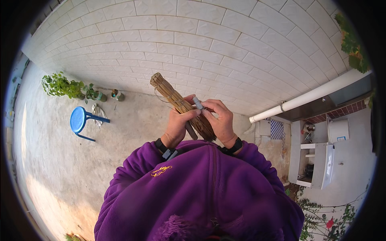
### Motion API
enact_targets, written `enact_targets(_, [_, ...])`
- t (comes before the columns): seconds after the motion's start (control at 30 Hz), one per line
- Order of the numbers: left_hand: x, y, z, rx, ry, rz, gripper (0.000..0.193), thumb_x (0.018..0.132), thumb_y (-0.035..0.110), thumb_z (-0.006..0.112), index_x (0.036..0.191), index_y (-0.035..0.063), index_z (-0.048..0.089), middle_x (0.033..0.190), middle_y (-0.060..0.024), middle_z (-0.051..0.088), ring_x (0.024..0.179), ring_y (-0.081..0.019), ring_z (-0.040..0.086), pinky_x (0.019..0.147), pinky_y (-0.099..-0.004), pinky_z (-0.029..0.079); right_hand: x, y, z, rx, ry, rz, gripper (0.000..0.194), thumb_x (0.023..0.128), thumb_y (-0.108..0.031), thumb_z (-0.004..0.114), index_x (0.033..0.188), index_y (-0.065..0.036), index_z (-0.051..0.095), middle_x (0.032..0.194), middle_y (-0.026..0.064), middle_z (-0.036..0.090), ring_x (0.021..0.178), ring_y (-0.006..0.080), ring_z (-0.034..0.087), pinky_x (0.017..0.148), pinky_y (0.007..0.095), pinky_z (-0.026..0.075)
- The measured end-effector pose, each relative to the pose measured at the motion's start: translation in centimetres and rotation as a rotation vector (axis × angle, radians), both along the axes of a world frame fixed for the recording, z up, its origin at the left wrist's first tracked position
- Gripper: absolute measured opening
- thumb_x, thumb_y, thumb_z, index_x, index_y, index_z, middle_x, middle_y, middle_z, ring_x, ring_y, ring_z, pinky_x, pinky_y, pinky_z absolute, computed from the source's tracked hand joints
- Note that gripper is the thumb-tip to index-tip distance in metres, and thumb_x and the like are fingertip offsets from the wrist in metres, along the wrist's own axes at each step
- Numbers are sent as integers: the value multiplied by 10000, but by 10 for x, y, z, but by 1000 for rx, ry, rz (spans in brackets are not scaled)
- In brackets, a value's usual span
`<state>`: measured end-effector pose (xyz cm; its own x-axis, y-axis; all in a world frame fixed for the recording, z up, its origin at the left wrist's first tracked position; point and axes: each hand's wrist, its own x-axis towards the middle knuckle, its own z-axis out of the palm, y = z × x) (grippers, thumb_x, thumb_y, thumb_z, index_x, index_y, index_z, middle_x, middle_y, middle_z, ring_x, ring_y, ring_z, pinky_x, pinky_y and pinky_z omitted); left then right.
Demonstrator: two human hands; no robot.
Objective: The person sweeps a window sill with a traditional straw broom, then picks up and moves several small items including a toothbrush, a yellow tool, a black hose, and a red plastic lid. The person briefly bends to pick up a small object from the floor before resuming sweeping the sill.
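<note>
A small hand broom of bundled straw, bound with thin twine, slants in front of my chest. Its tied butt points up and away; the darker, frayed bristles hang toward my jacket. My left hand grips the bundle around its middle. A short greyish-brown rod lies along the broom under that hand, its upper part hidden. Between the fingertips of my right hand is a small pale grey ribbed cylinder, held just above the broom. My left thumb reaches close to its lower end; contact cannot be made out.
A white tiled wall rises ahead. On the concrete floor at left stand a blue stool, a whitish cloth and potted plants. At right are a white pipe, an open cabinet and a flowering shrub.
</note>
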<state>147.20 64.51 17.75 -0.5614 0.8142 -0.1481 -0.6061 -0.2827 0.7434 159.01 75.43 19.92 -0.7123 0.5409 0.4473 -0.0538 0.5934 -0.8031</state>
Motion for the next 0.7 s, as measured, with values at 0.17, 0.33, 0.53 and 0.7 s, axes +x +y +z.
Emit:
enact_targets(0.17, [-1, 3, -1, -61, 58, 27, 565, 741, -8, 706, 1276, -19, 526, 1021, -70, 644, 952, -167, 624, 872, -313, 500, 2, 6, 1, 4, -10, 70, 225, 857, 34, 653, 1078, -10, 662, 1068, 80, 650, 951, 159, 635, 827, 273, 519])
enact_targets(0.33, [-8, -3, 6, -12, 130, -36, 449, 732, -23, 700, 1162, -13, 571, 932, -66, 666, 863, -165, 646, 828, -315, 513, 1, 16, 8, -538, 94, 146, 197, 873, 11, 641, 1068, -13, 659, 1071, 77, 661, 947, 144, 632, 812, 272, 520])
enact_targets(0.53, [-13, -6, 6, -57, 197, -81, 317, 720, -13, 715, 1019, -7, 610, 924, -78, 675, 835, -155, 649, 781, -301, 521, -2, 19, 15, -585, -18, 259, 175, 881, -7, 646, 1056, 2, 652, 1008, 62, 675, 904, 124, 629, 815, 262, 520])
enact_targets(0.7, [-18, -8, 9, -131, 278, -128, 304, 705, 1, 709, 988, 6, 596, 905, -66, 658, 846, -153, 642, 765, -289, 509, -3, 18, 19, -463, -46, 257, 188, 873, -2, 655, 1061, 9, 661, 987, 56, 683, 917, 127, 633, 821, 261, 519])
